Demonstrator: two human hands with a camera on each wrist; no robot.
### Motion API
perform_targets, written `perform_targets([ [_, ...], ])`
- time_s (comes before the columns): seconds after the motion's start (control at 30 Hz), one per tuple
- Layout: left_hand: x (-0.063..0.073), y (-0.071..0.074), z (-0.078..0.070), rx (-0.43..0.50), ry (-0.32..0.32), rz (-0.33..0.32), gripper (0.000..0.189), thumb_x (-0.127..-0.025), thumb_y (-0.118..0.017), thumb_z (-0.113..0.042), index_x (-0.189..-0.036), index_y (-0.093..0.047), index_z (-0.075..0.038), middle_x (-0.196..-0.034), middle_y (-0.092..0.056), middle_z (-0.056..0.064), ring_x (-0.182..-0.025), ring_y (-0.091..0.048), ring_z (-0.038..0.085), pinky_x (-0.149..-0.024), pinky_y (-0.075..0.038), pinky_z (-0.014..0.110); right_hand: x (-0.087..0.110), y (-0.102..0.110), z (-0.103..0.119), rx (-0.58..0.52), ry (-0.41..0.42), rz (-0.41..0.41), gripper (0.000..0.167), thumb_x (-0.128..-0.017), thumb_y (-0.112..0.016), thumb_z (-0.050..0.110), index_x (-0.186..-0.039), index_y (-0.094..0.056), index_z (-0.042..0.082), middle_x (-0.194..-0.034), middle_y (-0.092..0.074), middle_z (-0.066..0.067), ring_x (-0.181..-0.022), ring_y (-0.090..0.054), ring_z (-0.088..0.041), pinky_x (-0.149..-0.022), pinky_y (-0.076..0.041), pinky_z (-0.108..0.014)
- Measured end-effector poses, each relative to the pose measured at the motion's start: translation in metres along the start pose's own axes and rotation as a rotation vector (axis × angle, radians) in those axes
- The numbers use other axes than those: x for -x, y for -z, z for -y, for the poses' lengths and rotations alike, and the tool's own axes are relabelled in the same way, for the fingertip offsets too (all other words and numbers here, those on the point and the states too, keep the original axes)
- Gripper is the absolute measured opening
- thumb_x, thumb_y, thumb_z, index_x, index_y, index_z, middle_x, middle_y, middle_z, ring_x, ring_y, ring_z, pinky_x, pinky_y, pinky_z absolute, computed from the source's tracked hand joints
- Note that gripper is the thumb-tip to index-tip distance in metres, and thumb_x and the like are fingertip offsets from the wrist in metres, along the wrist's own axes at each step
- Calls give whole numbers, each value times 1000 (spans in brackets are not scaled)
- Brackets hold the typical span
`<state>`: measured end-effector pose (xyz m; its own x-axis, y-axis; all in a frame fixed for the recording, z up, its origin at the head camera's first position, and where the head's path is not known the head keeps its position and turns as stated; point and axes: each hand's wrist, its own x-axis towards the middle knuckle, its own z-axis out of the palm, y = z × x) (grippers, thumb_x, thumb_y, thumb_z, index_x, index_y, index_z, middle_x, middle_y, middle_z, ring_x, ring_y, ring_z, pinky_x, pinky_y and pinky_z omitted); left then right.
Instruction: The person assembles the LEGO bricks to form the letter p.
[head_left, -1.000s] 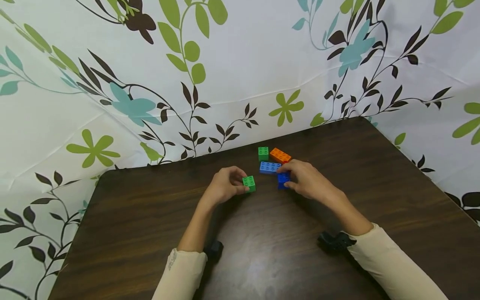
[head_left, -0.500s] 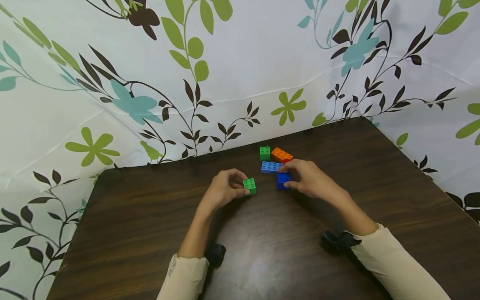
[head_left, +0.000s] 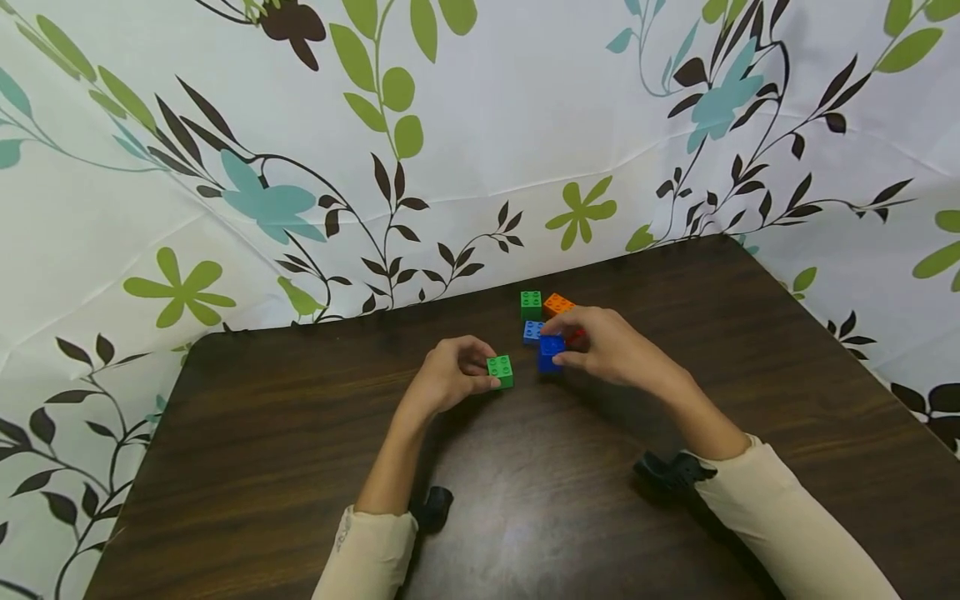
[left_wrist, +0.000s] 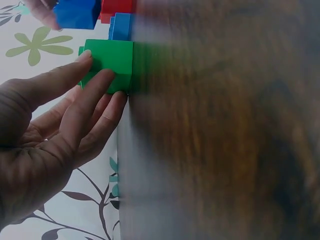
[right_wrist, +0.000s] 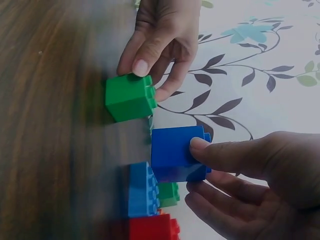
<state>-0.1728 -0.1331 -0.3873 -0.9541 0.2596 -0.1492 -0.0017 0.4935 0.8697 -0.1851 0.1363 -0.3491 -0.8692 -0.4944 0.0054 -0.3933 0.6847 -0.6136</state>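
Observation:
My left hand pinches a green building block between thumb and fingers, and the block sits on the dark table. In my right hand a dark blue block is pinched; the right wrist view shows this blue block raised off the table, studs turned toward the hand's side. It hangs a short way to the right of the green block. Behind my right hand lies a light blue block, partly covered by the dark blue one. A red block shows beside it, mostly hidden in the head view.
A second green block and an orange block lie at the back of the table. A patterned curtain hangs right behind the table's far edge. Both wrists carry black cameras.
My right hand has lifted the dark blue block off the table and moved it left, toward the green block. My left hand stays in place with its green block.

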Motion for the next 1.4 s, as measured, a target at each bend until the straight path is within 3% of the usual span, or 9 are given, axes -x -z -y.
perform_targets([
  [0.47, 0, -2, -1, -13, -12, -7, 32, -86, -86, 2, -115, -73, -1, -109, -78, 16, -98, -77, 24, -88, -65, 35, -16, -2, 22, -30, 23, 30, 39, -94, -82, 6, -132, -73, 2, -126, -76, -17, -111, -73, -35, -99, -63, -54],
  [0.93, -1, -1, 0, -11, -15, 9, 32, -87, -86, 2, -116, -73, 0, -109, -78, 17, -98, -77, 24, -88, -65, 36, -26, -17, 33, -122, 35, 77, 38, -96, -80, 5, -133, -71, 1, -130, -74, -15, -123, -69, -34, -110, -57, -54],
  [1.4, -2, -1, -1, -65, 5, 3, 33, -88, -85, 1, -118, -72, 3, -112, -77, 17, -104, -77, 28, -93, -65, 38, -31, -31, 42, -118, 71, 44, 36, -95, -81, 6, -129, -73, 3, -127, -75, -13, -118, -68, -33, -110, -57, -54],
])
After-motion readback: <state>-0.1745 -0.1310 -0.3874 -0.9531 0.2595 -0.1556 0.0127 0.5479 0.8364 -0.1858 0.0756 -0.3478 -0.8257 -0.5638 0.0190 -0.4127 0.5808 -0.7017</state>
